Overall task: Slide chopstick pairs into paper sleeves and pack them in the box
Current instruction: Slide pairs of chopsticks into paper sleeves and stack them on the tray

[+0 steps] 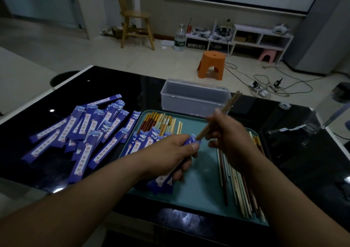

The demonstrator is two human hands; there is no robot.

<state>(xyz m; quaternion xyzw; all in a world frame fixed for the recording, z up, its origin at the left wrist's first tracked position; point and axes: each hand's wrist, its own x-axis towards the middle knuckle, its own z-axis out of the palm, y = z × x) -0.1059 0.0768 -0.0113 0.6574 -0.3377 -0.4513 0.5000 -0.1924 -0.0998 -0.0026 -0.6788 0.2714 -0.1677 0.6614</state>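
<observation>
Gripping the paper sleeve (191, 141) with its mouth just past the curled fingers, the left hand (176, 149) aims it at the chopstick pair (226, 105) pinched by the right hand (230, 136), the box (195, 101) waiting beyond both fingertips.

Purple and teal on black table (293, 152)
Purple sleeves (83, 131), white patterned strips, left of teal tray (198, 182); brown chopstick pair (227, 104) above it; cream and red-brown chopsticks (238, 186) on it.

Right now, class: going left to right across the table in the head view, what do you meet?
Loose paper sleeves, left hand gripping a sleeve, right hand holding a chopstick pair, clear plastic wrapper.
</observation>
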